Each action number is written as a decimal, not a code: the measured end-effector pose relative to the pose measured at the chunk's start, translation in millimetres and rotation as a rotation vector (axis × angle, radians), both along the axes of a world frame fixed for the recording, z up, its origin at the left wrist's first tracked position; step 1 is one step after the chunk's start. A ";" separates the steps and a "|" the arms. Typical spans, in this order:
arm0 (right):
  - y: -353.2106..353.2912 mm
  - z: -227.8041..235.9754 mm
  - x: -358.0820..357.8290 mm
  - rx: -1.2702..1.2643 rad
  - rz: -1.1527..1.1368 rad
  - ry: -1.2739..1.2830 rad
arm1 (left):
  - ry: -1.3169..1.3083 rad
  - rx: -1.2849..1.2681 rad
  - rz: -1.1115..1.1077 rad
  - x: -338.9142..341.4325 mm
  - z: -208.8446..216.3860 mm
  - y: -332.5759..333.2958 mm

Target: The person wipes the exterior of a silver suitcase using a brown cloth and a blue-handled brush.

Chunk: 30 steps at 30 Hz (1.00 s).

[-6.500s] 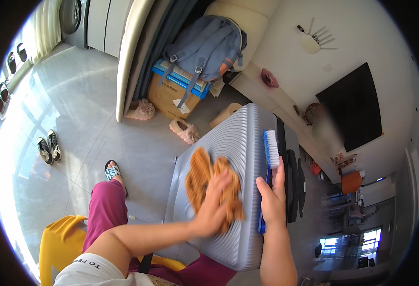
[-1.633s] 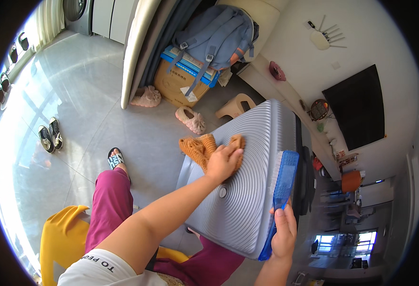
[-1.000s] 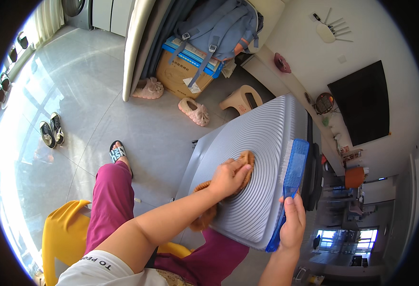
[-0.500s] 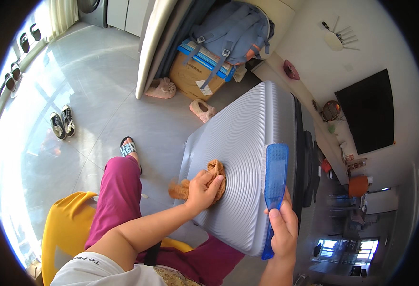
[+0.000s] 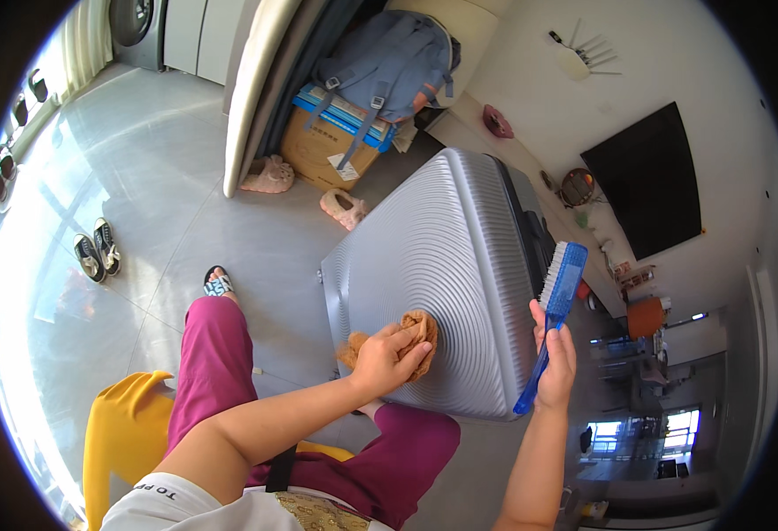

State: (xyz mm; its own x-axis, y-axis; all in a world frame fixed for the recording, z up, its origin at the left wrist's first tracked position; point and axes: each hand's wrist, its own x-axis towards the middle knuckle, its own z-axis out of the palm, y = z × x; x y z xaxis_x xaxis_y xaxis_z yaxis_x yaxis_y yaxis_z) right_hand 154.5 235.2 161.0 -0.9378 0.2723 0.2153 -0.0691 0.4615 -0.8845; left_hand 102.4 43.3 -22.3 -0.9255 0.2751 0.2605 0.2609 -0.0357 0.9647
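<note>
A bunched brown cloth (image 5: 422,341) met the ribbed face of a grey suitcase (image 5: 407,239) in front of the person, the left hand's (image 5: 389,358) fingers closed on its folds, apparently to press a firm wad. The right hand (image 5: 555,367), clamped around a blue brush (image 5: 564,274), kept it beside the suitcase, seemingly out of the way. The brush slanted lengthwise, head outward, bristles leftward; the suitcase's ribbed face turned left, its long axis hard to judge.

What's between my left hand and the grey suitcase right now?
In the head view, a bunched brown cloth lies between your left hand and the ribbed face of the grey suitcase.
</note>
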 end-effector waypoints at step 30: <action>-35.8 -11.5 -6.1 -0.114 -0.111 -0.030 | 0.302 -0.030 0.172 -41.3 36.5 40.0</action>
State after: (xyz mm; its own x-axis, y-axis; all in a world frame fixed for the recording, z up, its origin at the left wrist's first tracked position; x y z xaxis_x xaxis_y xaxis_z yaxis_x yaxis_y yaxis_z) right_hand 148.4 199.4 149.5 -0.9062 0.3956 0.1492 0.0043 0.3616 -0.9323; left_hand 61.1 83.3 14.2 -0.8414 0.1336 0.5236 0.5342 0.0603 0.8432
